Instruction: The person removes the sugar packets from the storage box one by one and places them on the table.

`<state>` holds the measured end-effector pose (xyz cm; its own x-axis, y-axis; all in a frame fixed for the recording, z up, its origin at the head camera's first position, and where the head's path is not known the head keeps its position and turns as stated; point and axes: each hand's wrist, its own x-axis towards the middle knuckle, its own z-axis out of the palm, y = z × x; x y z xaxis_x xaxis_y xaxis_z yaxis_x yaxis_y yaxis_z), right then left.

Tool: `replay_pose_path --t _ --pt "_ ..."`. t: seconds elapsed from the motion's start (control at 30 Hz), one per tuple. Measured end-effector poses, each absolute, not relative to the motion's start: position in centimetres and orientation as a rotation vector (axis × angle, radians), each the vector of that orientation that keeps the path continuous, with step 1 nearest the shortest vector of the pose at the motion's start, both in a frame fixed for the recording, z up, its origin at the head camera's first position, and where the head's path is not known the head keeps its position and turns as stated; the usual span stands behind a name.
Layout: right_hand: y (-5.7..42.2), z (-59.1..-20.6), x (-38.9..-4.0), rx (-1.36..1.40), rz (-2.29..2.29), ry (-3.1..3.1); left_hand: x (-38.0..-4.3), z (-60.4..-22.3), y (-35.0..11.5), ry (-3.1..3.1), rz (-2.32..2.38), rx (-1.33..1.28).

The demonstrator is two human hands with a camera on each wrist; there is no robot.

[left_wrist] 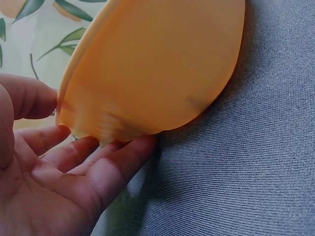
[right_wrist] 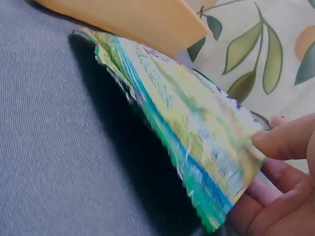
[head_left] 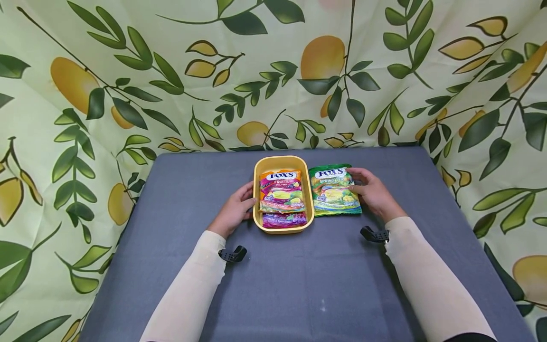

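Observation:
My right hand (head_left: 376,194) pinches the right edge of a green Fox's Spring Tea candy bag (head_left: 333,194), thumb on its printed face and fingers beneath. In the right wrist view that bag (right_wrist: 182,128) slants, its gripped side raised over a dark shadow. To its left stands a yellow plastic tub (head_left: 284,231). Inside the tub, a pink and orange Fox's Fruits candy bag (head_left: 281,194) overlaps a purple candy bag (head_left: 284,220). My left hand (head_left: 231,211) touches the tub's left outer side. The left wrist view shows its fairly straight fingertips against the tub wall (left_wrist: 152,64), thumb at the rim.
A grey cloth (head_left: 299,280) covers the table beneath everything. Behind and on both sides hangs a pale curtain (head_left: 171,42) printed with leaves and yellow fruit. Each wrist carries a black strap mount (head_left: 232,254).

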<state>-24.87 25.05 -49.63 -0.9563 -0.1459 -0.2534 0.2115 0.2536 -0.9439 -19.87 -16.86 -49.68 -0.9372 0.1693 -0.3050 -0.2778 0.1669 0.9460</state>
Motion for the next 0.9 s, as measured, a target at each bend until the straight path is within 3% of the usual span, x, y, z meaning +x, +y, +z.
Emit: replay_pose_path --t 0.9 --pt "28.7 -49.6 -23.1 0.129 -1.864 2.236 -19.9 -49.9 -16.9 2.104 1.846 -0.098"
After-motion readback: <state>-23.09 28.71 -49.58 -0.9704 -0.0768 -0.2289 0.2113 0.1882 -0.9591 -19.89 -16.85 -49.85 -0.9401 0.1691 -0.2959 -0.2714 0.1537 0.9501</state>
